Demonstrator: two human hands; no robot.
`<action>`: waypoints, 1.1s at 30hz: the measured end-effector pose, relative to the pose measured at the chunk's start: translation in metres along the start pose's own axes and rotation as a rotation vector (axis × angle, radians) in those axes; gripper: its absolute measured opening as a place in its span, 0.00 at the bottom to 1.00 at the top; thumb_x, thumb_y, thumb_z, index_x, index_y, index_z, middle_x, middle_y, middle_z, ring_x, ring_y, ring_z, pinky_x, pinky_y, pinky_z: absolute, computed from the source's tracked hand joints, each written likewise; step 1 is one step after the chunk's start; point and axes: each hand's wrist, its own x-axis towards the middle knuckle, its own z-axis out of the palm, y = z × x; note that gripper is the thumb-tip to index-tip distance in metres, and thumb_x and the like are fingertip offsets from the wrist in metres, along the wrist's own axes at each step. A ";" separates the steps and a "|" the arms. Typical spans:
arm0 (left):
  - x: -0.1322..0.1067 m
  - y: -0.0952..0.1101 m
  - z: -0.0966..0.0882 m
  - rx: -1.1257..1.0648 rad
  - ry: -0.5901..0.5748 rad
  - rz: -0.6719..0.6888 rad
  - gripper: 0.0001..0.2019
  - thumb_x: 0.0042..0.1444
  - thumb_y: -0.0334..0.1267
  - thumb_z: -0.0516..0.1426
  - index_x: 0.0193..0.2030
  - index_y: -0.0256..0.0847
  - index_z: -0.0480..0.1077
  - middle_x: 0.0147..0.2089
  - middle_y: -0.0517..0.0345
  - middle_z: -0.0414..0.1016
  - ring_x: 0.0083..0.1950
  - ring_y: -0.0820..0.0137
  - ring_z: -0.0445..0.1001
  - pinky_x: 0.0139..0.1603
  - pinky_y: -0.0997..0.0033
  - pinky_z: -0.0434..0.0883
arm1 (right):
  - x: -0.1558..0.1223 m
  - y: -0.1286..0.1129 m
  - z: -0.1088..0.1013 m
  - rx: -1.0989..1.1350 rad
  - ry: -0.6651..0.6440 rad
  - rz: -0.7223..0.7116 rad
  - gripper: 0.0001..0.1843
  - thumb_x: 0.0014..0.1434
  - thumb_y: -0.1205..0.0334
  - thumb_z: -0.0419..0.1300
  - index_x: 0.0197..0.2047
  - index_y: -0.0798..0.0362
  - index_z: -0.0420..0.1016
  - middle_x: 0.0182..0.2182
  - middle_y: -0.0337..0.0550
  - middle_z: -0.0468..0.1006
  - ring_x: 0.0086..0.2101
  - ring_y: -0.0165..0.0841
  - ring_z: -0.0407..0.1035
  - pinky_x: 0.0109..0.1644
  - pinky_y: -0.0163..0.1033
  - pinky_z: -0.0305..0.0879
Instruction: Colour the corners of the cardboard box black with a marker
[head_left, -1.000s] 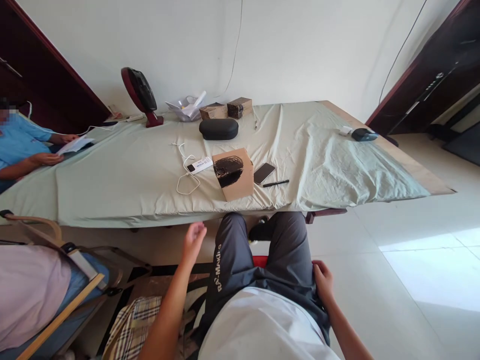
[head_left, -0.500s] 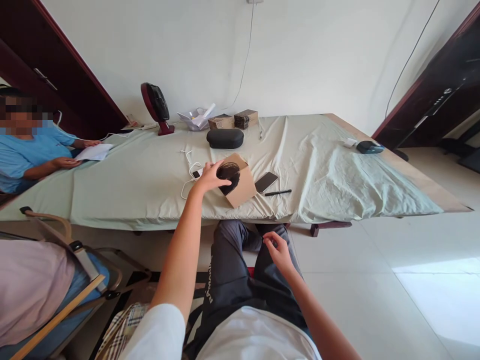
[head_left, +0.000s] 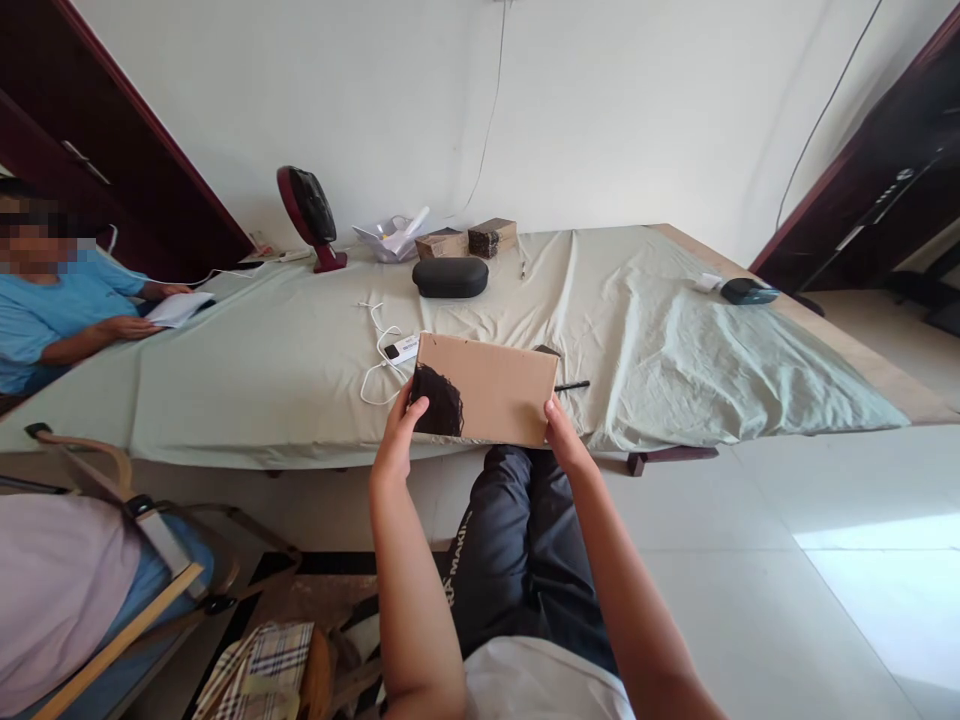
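Note:
I hold a brown cardboard box [head_left: 491,390] with a black scribbled patch in front of me, lifted at the near edge of the long table [head_left: 262,370]. My left hand [head_left: 399,440] grips its left end, thumb over the black patch. My right hand [head_left: 562,440] grips its right end. Just behind the box lie a black pen [head_left: 572,385], a corner of a phone [head_left: 546,351] and a white power bank [head_left: 403,349] with a white cable.
The table is covered with a pale green sheet. A black case [head_left: 450,277], a red fan [head_left: 309,213], small boxes [head_left: 465,240] and a plastic bag stand at the back. Another person in blue [head_left: 52,310] sits at the left with papers. A chair [head_left: 112,560] stands at my left.
My left hand reached out to the box on the table, my right hand rose from my lap, and both now hold the box lifted toward me.

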 end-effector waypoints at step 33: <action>0.218 -0.157 0.020 -0.089 0.201 0.026 0.59 0.49 0.87 0.45 0.76 0.47 0.58 0.74 0.31 0.66 0.71 0.49 0.74 0.66 0.44 0.74 | 0.222 0.119 0.007 0.005 0.009 -0.300 0.47 0.67 0.26 0.51 0.79 0.44 0.57 0.80 0.42 0.56 0.79 0.42 0.44 0.82 0.51 0.43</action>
